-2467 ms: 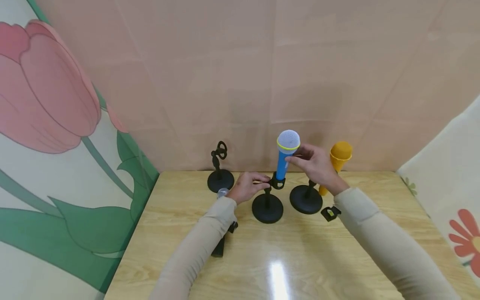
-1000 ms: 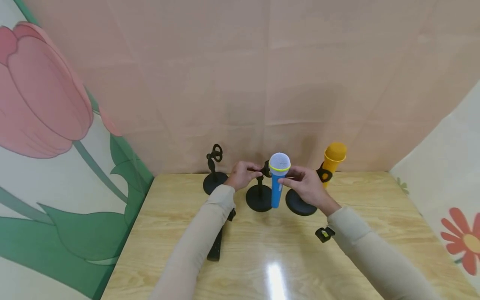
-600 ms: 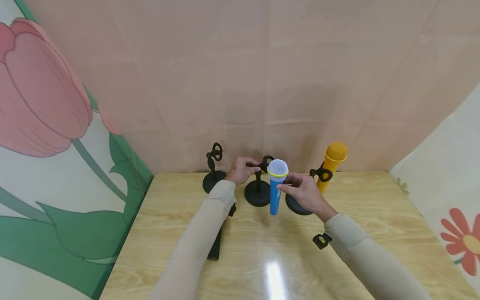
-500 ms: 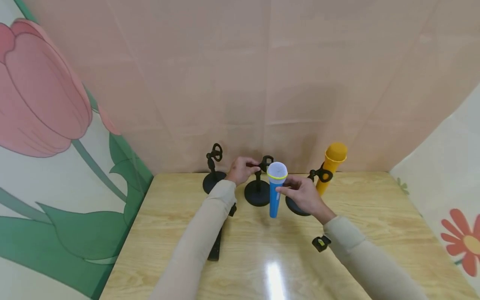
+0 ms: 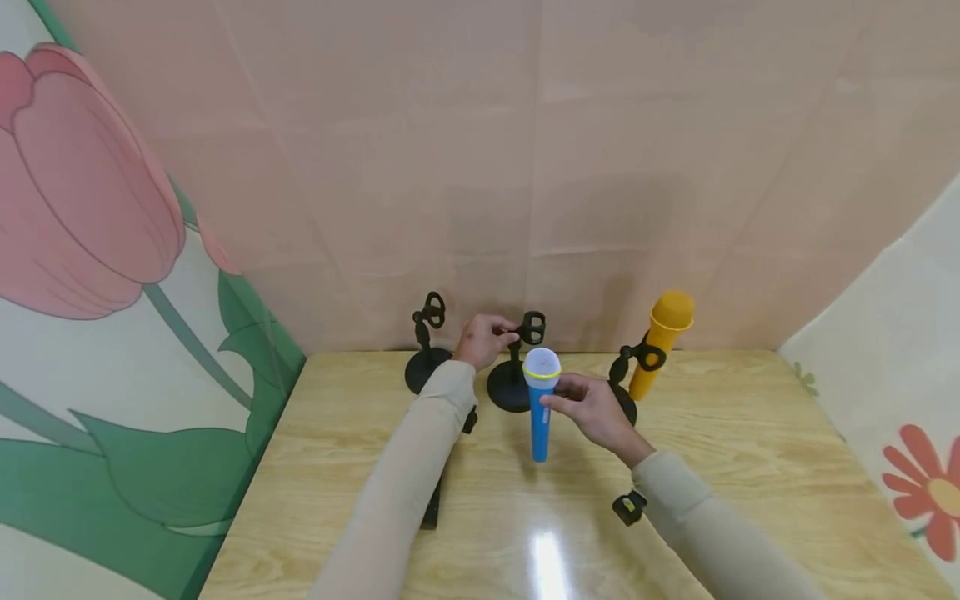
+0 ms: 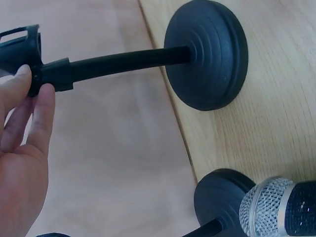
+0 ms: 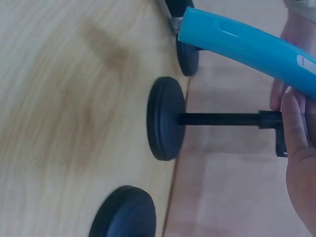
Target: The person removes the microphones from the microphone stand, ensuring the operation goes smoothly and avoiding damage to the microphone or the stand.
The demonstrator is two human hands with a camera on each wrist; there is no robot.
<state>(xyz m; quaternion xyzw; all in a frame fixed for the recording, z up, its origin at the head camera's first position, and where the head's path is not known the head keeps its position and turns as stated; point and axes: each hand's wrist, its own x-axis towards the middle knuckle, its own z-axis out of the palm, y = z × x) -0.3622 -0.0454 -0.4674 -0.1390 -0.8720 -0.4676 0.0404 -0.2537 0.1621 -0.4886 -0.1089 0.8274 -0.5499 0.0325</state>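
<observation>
My right hand [image 5: 596,410] pinches a blue toy microphone [image 5: 539,425] with a white head and yellow ring, held upright in front of the middle black microphone stand [image 5: 508,389]. The microphone's lower end hangs above the table, apart from the stand's clip [image 5: 532,327]. My left hand [image 5: 482,340] pinches that stand just behind its clip, thumb and fingers at the joint [image 6: 42,79] in the left wrist view. In the right wrist view, the blue handle [image 7: 247,44] crosses in front of my right hand's fingers.
On the right, another stand [image 5: 624,367] holds a yellow microphone [image 5: 672,315]. At left stands a third stand [image 5: 424,368] with a bare clip. A black microphone [image 6: 302,210] with a silver mesh head lies on the table [image 5: 337,467], partly hidden by my left sleeve. A cloth-covered wall [image 5: 450,167] rises behind.
The blue microphone has come out of the middle stand's clip and moved down and toward me in my right hand. My left hand has stayed on the stand, whose clip now shows bare.
</observation>
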